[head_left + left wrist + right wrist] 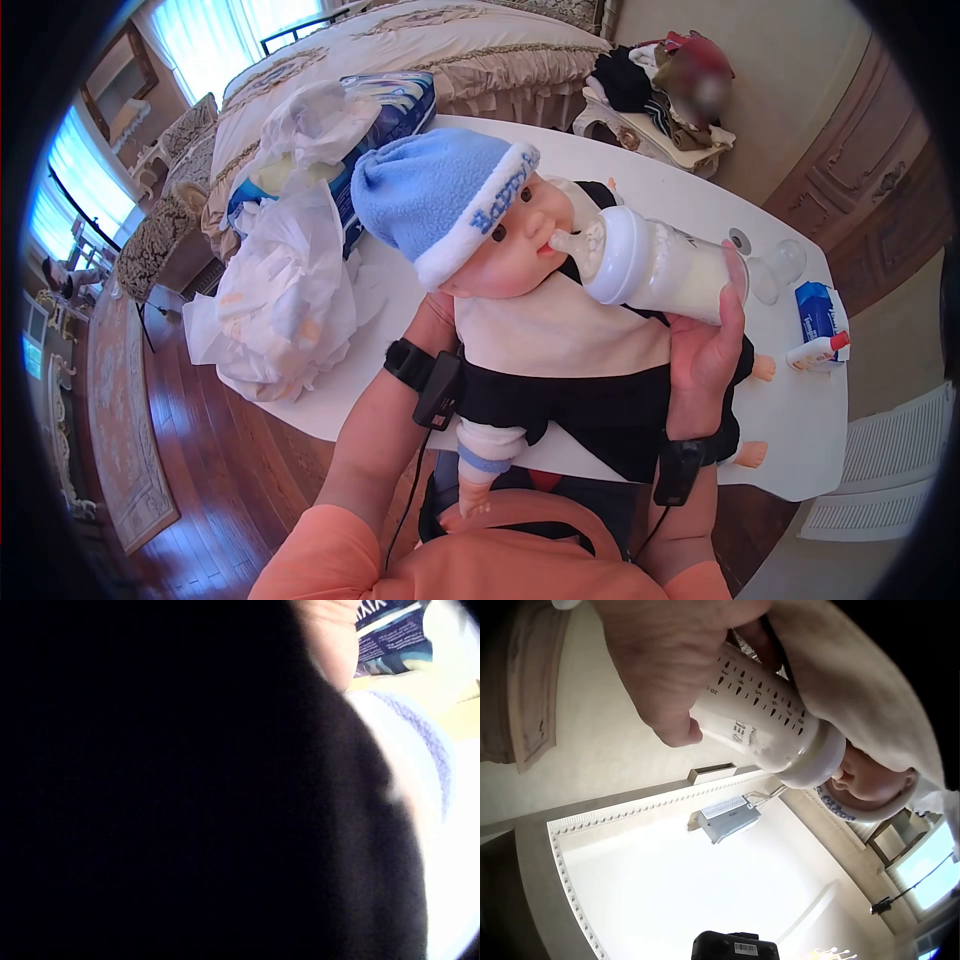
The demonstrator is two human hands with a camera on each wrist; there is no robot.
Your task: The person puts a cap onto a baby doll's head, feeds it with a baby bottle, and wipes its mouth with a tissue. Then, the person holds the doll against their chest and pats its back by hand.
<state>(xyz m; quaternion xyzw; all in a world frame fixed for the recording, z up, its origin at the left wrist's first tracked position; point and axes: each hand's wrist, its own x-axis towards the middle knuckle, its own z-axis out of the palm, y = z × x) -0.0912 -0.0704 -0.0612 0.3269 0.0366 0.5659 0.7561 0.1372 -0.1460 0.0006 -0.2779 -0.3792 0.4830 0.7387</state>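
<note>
Holding the white-collared, clear bottle [660,266] at the blue-hatted doll's [555,325] mouth, over the white tabletop's [800,445] near edge, appears the current step. Right hand [706,352] grips the bottle; left hand's [434,314] finger state is indeterminable. Next move requires steady bottle tilt.

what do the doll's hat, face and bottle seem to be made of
The hat looks like soft fleece: matte, with a fuzzy nap. The face seems to be smooth vinyl or similar plastic, with a soft sheen. The bottle is glossy and see-through, its milky contents showing; clear plastic or glass, I can't tell which.
</note>
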